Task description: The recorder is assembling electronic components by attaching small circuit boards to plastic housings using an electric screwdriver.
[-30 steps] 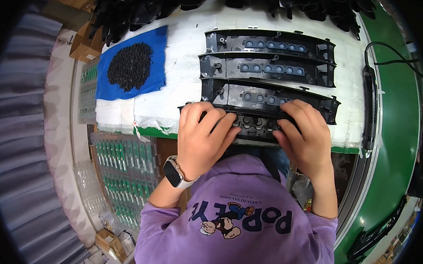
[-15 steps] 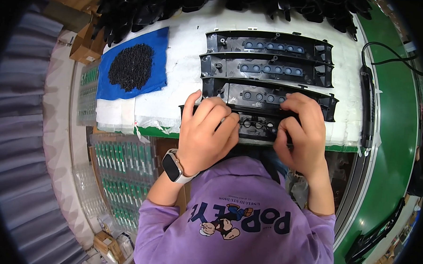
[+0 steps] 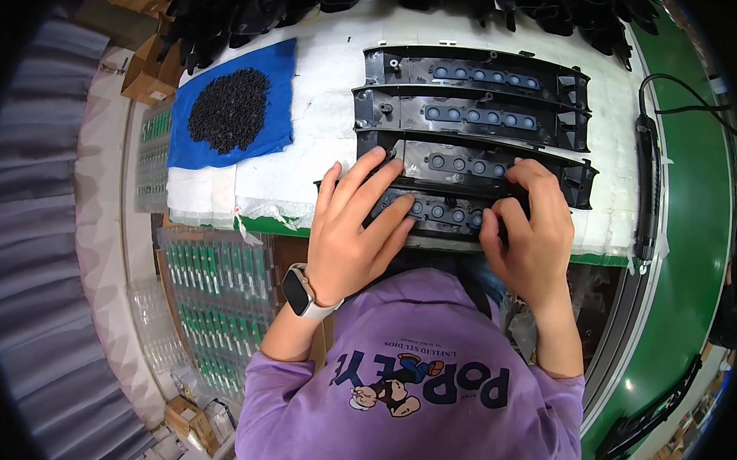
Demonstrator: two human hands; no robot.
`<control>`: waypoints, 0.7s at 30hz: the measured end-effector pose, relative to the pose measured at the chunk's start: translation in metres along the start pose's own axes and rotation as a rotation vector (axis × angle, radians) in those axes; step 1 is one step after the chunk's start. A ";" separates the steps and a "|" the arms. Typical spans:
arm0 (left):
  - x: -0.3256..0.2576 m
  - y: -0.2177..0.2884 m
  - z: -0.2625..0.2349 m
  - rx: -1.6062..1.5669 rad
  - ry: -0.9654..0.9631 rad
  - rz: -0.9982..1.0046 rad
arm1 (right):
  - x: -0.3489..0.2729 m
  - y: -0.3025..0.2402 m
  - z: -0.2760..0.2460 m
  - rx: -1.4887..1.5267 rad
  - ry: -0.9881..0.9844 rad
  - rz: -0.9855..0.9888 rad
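Observation:
Several long black plastic housings lie in a row, one behind another, on the white-covered table. In the nearest housing (image 3: 444, 232) sits a strip of round blue-grey buttons (image 3: 437, 212). My left hand (image 3: 350, 229), a white-strapped watch at its wrist, lies over that housing's left part. Its fingers are spread, one tip touching the strip's left end and others reaching onto the second housing (image 3: 413, 160). At the right end my right hand (image 3: 537, 229) is curled closed on the nearest housing, its fingertips by the strip's end, which they partly hide.
A blue cloth (image 3: 278, 70) at the left bears a heap of small black pieces (image 3: 230, 109). Black parts (image 3: 328, 23) are piled along the back. A black pen-shaped tool with a cord (image 3: 648, 185) lies at the right edge. Trays of green-and-white pieces (image 3: 218, 277) stand below left.
My left fingers have straightened and spread, uncovering more of the button strip. The strip's buttons now show in a line in the nearest housing. The right hand has barely moved.

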State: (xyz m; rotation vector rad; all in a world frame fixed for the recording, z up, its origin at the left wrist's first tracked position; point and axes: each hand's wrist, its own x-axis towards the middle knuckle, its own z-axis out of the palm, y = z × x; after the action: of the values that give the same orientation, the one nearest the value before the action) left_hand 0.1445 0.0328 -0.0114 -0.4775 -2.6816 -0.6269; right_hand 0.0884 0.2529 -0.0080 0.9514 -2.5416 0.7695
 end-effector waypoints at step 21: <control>-0.004 -0.009 -0.006 -0.189 0.053 -0.187 | 0.012 0.054 -0.024 0.082 0.084 0.388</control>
State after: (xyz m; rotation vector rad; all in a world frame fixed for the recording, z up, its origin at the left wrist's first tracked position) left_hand 0.1459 0.0214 -0.0115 -0.2539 -2.6488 -0.9388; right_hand 0.0462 0.2952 -0.0029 0.4370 -2.6693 1.0028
